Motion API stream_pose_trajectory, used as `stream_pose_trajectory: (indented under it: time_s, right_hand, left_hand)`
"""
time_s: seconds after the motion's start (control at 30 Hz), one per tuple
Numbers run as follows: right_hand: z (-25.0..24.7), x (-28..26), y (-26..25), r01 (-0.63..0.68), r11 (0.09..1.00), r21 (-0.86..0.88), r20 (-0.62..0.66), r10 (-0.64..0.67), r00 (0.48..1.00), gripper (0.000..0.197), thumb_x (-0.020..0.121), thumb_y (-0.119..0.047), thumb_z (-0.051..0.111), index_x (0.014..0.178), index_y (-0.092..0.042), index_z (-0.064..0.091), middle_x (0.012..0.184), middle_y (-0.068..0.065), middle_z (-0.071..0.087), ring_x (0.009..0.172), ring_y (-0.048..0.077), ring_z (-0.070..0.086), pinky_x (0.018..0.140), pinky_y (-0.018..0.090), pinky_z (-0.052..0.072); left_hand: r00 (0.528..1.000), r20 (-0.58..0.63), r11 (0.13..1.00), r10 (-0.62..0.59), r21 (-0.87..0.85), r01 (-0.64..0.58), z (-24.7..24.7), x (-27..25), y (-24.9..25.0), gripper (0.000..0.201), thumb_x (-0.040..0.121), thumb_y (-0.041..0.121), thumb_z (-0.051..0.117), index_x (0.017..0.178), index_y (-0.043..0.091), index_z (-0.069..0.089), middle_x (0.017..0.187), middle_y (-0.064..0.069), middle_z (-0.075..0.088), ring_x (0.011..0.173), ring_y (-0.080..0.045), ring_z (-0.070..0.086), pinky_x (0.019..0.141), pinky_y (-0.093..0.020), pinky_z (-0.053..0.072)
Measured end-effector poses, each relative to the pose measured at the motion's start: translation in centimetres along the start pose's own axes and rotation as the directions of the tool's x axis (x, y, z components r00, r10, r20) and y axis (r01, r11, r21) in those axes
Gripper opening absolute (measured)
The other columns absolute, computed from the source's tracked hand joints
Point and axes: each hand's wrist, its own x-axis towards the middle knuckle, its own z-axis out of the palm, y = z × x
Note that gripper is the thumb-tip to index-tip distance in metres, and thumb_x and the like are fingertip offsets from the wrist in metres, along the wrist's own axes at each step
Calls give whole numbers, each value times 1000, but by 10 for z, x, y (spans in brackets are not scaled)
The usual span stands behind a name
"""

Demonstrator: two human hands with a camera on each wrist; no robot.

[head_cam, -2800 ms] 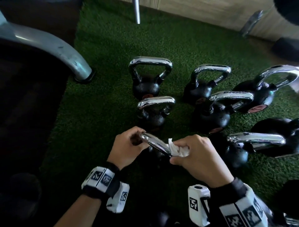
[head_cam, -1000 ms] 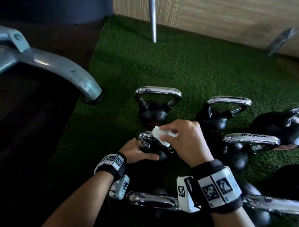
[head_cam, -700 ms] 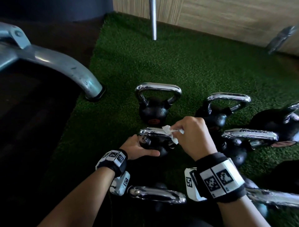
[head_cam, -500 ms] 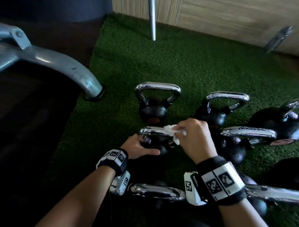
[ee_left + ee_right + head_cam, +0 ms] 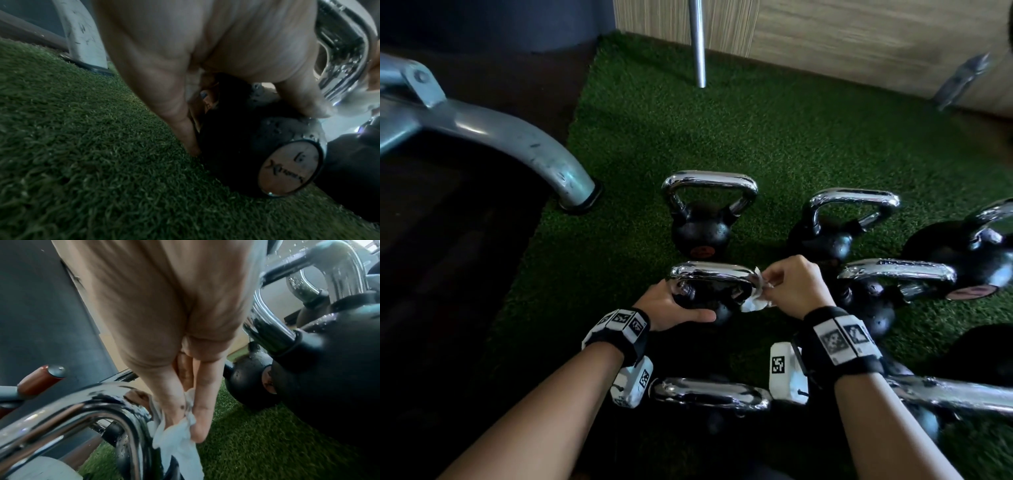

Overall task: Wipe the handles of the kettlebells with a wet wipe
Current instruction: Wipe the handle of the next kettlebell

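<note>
Green artificial turf (image 5: pixel 722 137) carries the black, chrome-handled kettlebell (image 5: pixel 710 279). Her left hand (image 5: pixel 671 308) grips its body to steady it (it looks tilted), while her right hand (image 5: pixel 796 286) pinches the white wet wipe (image 5: pixel 755 301) against the handle's right bend.

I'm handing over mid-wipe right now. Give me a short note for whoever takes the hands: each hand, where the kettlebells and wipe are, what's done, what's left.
Left hand: grips the body of the middle kettlebell in the left column, steadying it on the turf.
Right hand: pinches the wet wipe against the right bend of that kettlebell's chrome handle.
Done: cannot tell which handles are already wiped.
Left: finish this handle, then check the far kettlebell, the ones to the right and the near ones.
</note>
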Motion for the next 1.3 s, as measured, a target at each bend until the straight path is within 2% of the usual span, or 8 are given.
stream_pose_trajectory:
  time_s: [0.13,0.27,0.43,0.57,0.63,0.87,1.1,1.3]
  right_hand:
    - [9,5,6,-90,994,59,91,84,992,20,67,-13,91,64,-22,73,64,-3,67,66,14,66,56,16,50]
    - [18,2,16,-142,983,116,141,125,982,20,64,-13,91,59,-24,75,57,-4,69,66,19,73,73,40,65]
    - [-15,-18,6,-152,975,163,143,129,981,19,73,-1,84,65,-15,76,60,3,72,54,15,71,65,36,65]
    - [-39,-37,-11,47,966,256,-11,-46,999,20,67,-9,90,78,-24,82,70,-3,77,70,14,74,75,39,64]
    - [-45,-45,-28,166,931,324,-60,-155,986,22,67,-19,92,83,-29,82,76,-7,77,76,12,72,76,30,58]
    - [-44,-52,-73,431,841,328,-240,-367,899,18,72,-15,89,82,-28,81,70,-14,71,60,2,57,59,10,41]
    - [-29,-38,-79,478,858,191,-429,-365,826,32,66,-22,89,77,-23,58,72,-7,58,64,6,51,58,14,37]
    - [-26,-25,-29,135,985,112,-139,-119,983,52,60,-37,95,102,-31,64,76,-5,65,65,6,59,65,24,46]
  left_hand:
    - [1000,-28,1000,-12,9,13,0,-1,2,80,48,76,86,120,46,68,118,23,71,116,-2,63,110,-35,47]
    - [999,-31,997,-41,70,43,-2,-3,8,85,48,75,86,125,49,64,123,24,68,120,-2,61,112,-34,45]
    - [973,35,908,-227,370,198,-27,-17,12,79,72,53,85,140,26,57,133,7,64,124,-16,60,108,-29,45]
    - [932,-361,984,-4,167,69,-55,-50,35,17,88,19,76,103,27,75,92,10,76,82,1,70,72,-10,51]
    - [850,-501,981,163,-7,-192,-60,-64,60,11,94,20,72,101,26,77,88,10,77,80,1,72,79,-15,55]
    - [974,35,803,222,-574,-162,-53,-78,126,49,97,44,52,139,21,60,125,-7,73,115,-21,70,98,-32,57]
    - [966,25,762,258,-620,-187,-50,-72,121,31,100,8,59,129,3,67,117,-16,74,103,-20,73,83,-23,59]
    - [896,-290,906,337,-160,-393,-55,-62,100,32,94,13,72,126,18,72,118,6,75,111,-2,69,100,-24,53]
